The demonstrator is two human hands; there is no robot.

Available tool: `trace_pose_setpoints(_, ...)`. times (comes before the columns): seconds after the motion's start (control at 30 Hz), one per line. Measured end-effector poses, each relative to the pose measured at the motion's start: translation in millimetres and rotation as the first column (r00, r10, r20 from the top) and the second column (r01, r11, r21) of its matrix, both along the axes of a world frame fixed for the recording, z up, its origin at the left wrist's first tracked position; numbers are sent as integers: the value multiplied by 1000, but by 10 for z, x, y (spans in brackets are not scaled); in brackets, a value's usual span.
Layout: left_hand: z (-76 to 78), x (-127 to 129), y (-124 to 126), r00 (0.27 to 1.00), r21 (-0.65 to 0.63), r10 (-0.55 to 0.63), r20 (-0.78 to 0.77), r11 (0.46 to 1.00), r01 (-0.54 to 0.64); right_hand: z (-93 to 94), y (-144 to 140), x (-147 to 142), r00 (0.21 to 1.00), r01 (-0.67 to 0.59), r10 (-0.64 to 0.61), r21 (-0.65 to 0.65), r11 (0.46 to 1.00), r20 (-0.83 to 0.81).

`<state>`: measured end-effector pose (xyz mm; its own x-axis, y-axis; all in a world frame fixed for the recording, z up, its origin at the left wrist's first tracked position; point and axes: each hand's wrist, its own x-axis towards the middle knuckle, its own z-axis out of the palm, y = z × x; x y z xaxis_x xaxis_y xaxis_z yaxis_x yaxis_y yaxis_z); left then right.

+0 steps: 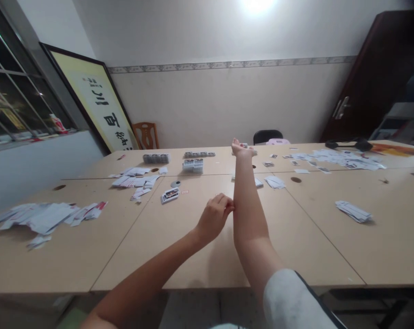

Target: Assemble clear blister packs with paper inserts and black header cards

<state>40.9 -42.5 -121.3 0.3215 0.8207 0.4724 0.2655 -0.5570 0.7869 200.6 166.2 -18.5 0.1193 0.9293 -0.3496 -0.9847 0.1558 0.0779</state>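
Observation:
My left hand [214,217] is closed, its fingers curled and the fingertips touching the inner side of my right forearm [250,205]. No object shows in it. Stretched out over the far half of the table, my right hand [243,149] has its palm turned up and its fingers apart. Small items partly show behind that hand. A stack of printed cards [170,195] lies to the left of my left hand. Partly hidden by my right forearm is a stack of white papers [258,182], with another white paper pile [274,182] beside it.
Card stacks [193,166] and a longer card row [156,158] stand toward the back. Torn papers [45,217] cover the left side of the table [179,256]. Scattered slips [340,158] and a folded paper bundle [353,211] lie on the right. A black chair [268,136] stands behind.

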Motion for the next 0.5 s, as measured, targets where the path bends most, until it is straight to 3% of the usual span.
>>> trace_pose_setpoints(0.23, -110, -73, -175, 982, -255, -76, 172, 960, 119, 223, -181, 279, 984, 19, 0, 102, 995, -181)
trace_pose_setpoints(0.5, -185, 88, -279, 963, -313, -44, 265, 941, 129, 350, -284, 347, 957, 45, 3, 159, 986, -290)
